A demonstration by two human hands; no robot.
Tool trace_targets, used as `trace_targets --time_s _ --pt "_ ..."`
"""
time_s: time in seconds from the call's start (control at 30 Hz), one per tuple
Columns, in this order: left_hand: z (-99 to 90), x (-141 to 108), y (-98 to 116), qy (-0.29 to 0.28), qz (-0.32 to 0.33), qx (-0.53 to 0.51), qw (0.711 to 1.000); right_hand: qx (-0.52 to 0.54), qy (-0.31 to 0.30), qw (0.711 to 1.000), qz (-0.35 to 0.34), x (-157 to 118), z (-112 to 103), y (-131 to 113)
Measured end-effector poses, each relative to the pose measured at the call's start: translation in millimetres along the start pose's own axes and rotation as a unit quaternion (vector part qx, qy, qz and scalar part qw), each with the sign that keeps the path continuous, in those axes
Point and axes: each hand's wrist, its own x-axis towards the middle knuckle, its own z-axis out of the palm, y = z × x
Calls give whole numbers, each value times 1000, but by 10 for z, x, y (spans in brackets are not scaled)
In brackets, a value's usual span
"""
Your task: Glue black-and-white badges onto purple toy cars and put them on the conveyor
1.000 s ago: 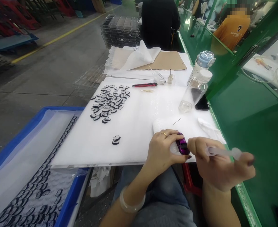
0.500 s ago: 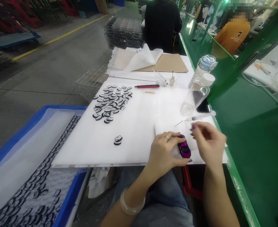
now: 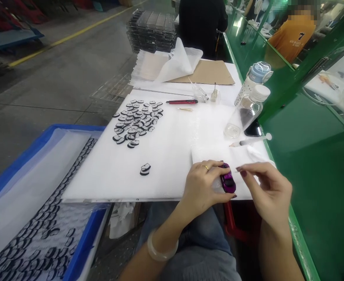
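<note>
At the near edge of the white board, the left hand clamps a purple toy car, the right hand just beside it, fingers loosely apart and empty.

Glossy purple toy car; white foam sheet on the table; black-and-white small parts; red-and-black utility knife; blue crate; green bench wall; pale blue bottle cap; brown cardboard; gold ring
</note>
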Motion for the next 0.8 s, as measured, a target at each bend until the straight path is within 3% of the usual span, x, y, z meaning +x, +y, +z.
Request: trace_targets --time_s 0.17,0.23,0.33,0.4,0.43,0.5,0.57,0.67,0.73,0.8 --pt "-5 7 11 8 0 0 1000 -28 -29 999 36 -223 -18 73" --pt "-8 11 21 9 -2 2 1000 25 -29 999 18 -223 42 81" --pt "-11 14 29 7 -3 4 1000 152 53 986 -45 -127 90 -6" --pt "-13 13 26 8 0 6 1000 170 113 976 -79 16 105 -98" --pt "-13 10 22 9 2 7 1000 149 112 979 -86 111 124 -141" --pt "-11 3 11 12 4 15 1000 77 32 993 -87 333 209 -198" --pt "-6 -7 -4 20 8 32 999 -25 -106 992 -68 563 352 -215" --pt "12 -21 -29 41 12 59 997 -191 -274 943 -14 794 554 -211" --pt "25 -29 -39 49 21 65 997 -246 -310 918 12 794 570 -237" --pt "33 -39 -39 49 34 62 996 -232 -291 928 24 676 437 -285"
